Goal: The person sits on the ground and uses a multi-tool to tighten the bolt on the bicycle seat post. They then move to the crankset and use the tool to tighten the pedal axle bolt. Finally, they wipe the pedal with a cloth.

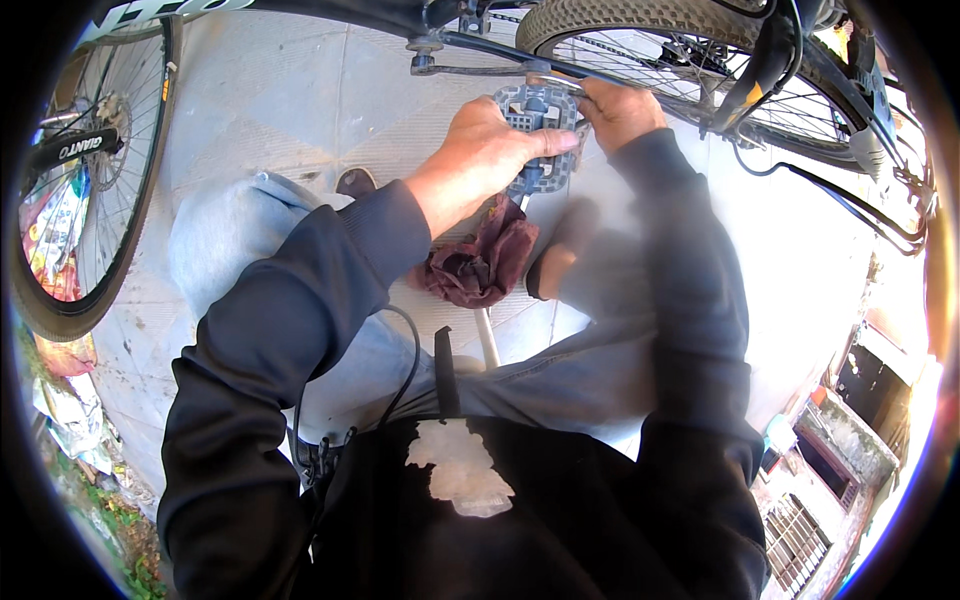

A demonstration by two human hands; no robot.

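While two hands (545, 125) grip one grey pedal (538, 125), seemingly closed; two wheels (95, 170), one maroon rag (482, 262)

Hard daylight falls from my right, bleaching the pale paved ground (800, 250) there to near white, while my dark sleeves and lap sit in deep shadow. My right forearm is smeared with motion blur. The fisheye bends the black spoked bicycle wheel (90, 170) at the rim, inside a black vignette.
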